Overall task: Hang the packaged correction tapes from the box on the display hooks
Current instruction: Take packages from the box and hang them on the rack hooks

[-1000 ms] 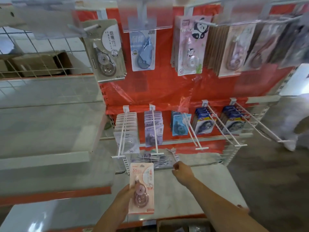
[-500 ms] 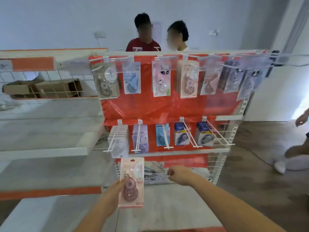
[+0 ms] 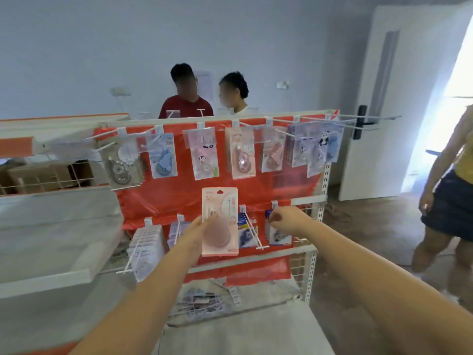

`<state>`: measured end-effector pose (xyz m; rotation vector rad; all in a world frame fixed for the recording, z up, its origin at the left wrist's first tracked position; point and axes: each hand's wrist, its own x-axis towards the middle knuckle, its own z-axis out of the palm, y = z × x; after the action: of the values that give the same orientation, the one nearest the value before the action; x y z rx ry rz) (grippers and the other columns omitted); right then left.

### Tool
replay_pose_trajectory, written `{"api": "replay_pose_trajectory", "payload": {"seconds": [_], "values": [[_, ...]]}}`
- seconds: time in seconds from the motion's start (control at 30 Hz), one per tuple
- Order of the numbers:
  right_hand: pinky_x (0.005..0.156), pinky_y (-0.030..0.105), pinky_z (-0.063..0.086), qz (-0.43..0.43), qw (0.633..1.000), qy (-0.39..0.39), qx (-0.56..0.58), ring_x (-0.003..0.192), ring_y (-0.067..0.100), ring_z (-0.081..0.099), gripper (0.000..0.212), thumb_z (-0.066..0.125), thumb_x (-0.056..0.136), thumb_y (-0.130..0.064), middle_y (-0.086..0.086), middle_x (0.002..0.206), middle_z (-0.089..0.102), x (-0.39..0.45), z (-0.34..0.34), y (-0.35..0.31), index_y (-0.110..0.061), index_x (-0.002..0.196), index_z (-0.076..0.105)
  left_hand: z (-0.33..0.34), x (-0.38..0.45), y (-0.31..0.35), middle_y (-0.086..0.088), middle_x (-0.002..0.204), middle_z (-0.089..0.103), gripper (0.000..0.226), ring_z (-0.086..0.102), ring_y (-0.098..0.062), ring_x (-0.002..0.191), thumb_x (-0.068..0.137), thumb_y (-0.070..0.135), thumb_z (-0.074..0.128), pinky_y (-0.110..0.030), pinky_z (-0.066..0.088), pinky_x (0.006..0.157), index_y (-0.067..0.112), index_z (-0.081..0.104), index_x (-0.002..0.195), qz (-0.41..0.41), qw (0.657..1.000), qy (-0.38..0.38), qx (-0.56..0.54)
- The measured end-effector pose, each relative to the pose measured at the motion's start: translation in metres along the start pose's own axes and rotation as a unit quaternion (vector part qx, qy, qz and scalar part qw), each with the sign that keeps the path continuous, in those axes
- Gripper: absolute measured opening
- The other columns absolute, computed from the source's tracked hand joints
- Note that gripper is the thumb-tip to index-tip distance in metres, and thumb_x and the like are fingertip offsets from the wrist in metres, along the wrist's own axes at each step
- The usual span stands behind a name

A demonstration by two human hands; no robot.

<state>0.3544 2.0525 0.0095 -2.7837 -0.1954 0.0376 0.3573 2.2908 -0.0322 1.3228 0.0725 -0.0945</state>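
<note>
I see my left hand (image 3: pixel 195 233) gripping a pink packaged correction tape (image 3: pixel 220 221) by its left edge, card upright and facing me, and it is now lifted higher than half a second ago, in front of the red backing panel (image 3: pixel 158 198) between the two rows of display hooks. My right hand (image 3: pixel 288 220) sits just right of the pack, fingers curled in loosely; I cannot tell whether it pinches anything, and it too has risen from the low wire basket (image 3: pixel 204 301) toward the lower hooks (image 3: pixel 252 231). Beyond that hand hang blue-carded packs (image 3: pixel 247 233); left of my left hand hangs a stack of white-carded packs (image 3: pixel 146 242). Above both hands the upper hooks (image 3: pixel 256 129) carry a row of grey, blue and pink packs, with a similar pink pack (image 3: pixel 242 156) just above the one I hold. The view has tilted up: two people (image 3: pixel 204 98) behind the rack show more fully, and a third person (image 3: pixel 450 201) stands well right of my right hand, nearer than before.
</note>
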Motion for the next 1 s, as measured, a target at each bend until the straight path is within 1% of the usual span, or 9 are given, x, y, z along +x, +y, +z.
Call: {"api": "replay_pose_trajectory", "payload": {"seconds": [0.03, 0.1, 0.23, 0.43, 0.5, 0.6, 0.73, 0.87, 1.0], "values": [[0.089, 0.028, 0.043, 0.006, 1.000, 0.006, -0.001, 0.111, 0.024, 0.057, 0.027, 0.050, 0.095, -0.021, 0.008, 0.122, 0.062, 0.004, -0.004, 0.004, -0.011, 0.119, 0.061, 0.010, 0.010, 0.004, -0.018, 0.119, 0.065, 0.036, 0.060, -0.035, 0.111, 0.080, 0.029, 0.070, -0.054, 0.044, 0.101, 0.012, 0.064, 0.111, 0.001, 1.000, -0.009, 0.002], [0.091, 0.028, 0.042, 0.014, 1.000, 0.012, -0.005, 0.113, 0.025, 0.055, 0.028, 0.050, 0.095, -0.020, 0.009, 0.124, 0.061, 0.012, -0.010, 0.012, -0.010, 0.119, 0.060, 0.031, 0.028, 0.013, -0.016, 0.114, 0.068, 0.029, 0.062, -0.035, 0.109, 0.085, 0.027, 0.068, -0.053, 0.047, 0.098, 0.011, 0.064, 0.110, 0.007, 0.999, -0.035, 0.007], [0.092, 0.029, 0.041, 0.030, 0.999, 0.025, -0.005, 0.114, 0.025, 0.055, 0.029, 0.051, 0.094, -0.017, 0.010, 0.124, 0.061, 0.029, -0.017, 0.028, -0.007, 0.120, 0.059, 0.059, 0.066, 0.026, -0.011, 0.113, 0.070, 0.029, 0.061, -0.033, 0.113, 0.083, 0.032, 0.071, -0.054, 0.042, 0.104, 0.016, 0.068, 0.107, 0.057, 0.995, -0.081, 0.021], [0.089, 0.030, 0.044, 0.027, 0.999, 0.023, -0.007, 0.109, 0.026, 0.058, 0.028, 0.050, 0.092, -0.016, 0.011, 0.119, 0.064, 0.049, -0.020, 0.045, -0.007, 0.116, 0.062, 0.091, 0.085, 0.044, -0.012, 0.110, 0.069, 0.023, 0.064, -0.027, 0.104, 0.089, 0.016, 0.064, -0.043, 0.049, 0.097, 0.012, 0.065, 0.111, 0.097, 0.991, -0.095, -0.014], [0.090, 0.030, 0.044, 0.019, 1.000, 0.019, -0.003, 0.110, 0.026, 0.058, 0.029, 0.050, 0.093, -0.017, 0.010, 0.121, 0.064, 0.056, -0.022, 0.049, -0.008, 0.117, 0.061, 0.099, 0.086, 0.047, -0.008, 0.105, 0.070, 0.024, 0.065, -0.023, 0.098, 0.089, 0.015, 0.063, -0.037, 0.051, 0.092, 0.010, 0.064, 0.113, 0.112, 0.990, -0.088, -0.018], [0.095, 0.032, 0.045, 0.007, 1.000, 0.010, 0.014, 0.112, 0.025, 0.057, 0.029, 0.052, 0.094, -0.019, 0.008, 0.124, 0.062, 0.064, -0.027, 0.056, -0.009, 0.120, 0.059, 0.108, 0.088, 0.049, -0.001, 0.100, 0.071, 0.014, 0.066, -0.014, 0.093, 0.090, 0.019, 0.062, -0.029, 0.052, 0.086, 0.018, 0.066, 0.103, 0.126, 0.990, -0.063, -0.017], [0.094, 0.030, 0.044, -0.029, 0.999, 0.004, 0.023, 0.113, 0.023, 0.056, 0.028, 0.053, 0.094, -0.019, 0.008, 0.124, 0.061, 0.072, -0.032, 0.065, -0.010, 0.120, 0.059, 0.115, 0.094, 0.052, -0.005, 0.109, 0.070, 0.025, 0.062, -0.022, 0.109, 0.078, 0.030, 0.072, -0.041, 0.045, 0.102, 0.020, 0.068, 0.100, 0.133, 0.990, -0.024, -0.028], [0.093, 0.030, 0.045, -0.054, 0.998, -0.008, 0.034, 0.111, 0.022, 0.057, 0.028, 0.053, 0.095, -0.019, 0.008, 0.124, 0.061, 0.079, -0.035, 0.076, -0.010, 0.121, 0.058, 0.122, 0.098, 0.052, 0.000, 0.104, 0.070, 0.011, 0.060, -0.022, 0.112, 0.085, 0.029, 0.069, -0.044, 0.041, 0.106, 0.024, 0.068, 0.094, 0.143, 0.989, 0.029, -0.005], [0.095, 0.032, 0.045, -0.081, 0.996, -0.021, 0.029, 0.114, 0.022, 0.056, 0.029, 0.051, 0.096, -0.020, 0.008, 0.126, 0.060, 0.084, -0.037, 0.084, -0.010, 0.122, 0.058, 0.125, 0.097, 0.055, 0.002, 0.107, 0.068, 0.012, 0.058, -0.021, 0.114, 0.086, 0.035, 0.068, -0.042, 0.040, 0.105, 0.025, 0.065, 0.091, 0.141, 0.987, 0.082, 0.012]]}}
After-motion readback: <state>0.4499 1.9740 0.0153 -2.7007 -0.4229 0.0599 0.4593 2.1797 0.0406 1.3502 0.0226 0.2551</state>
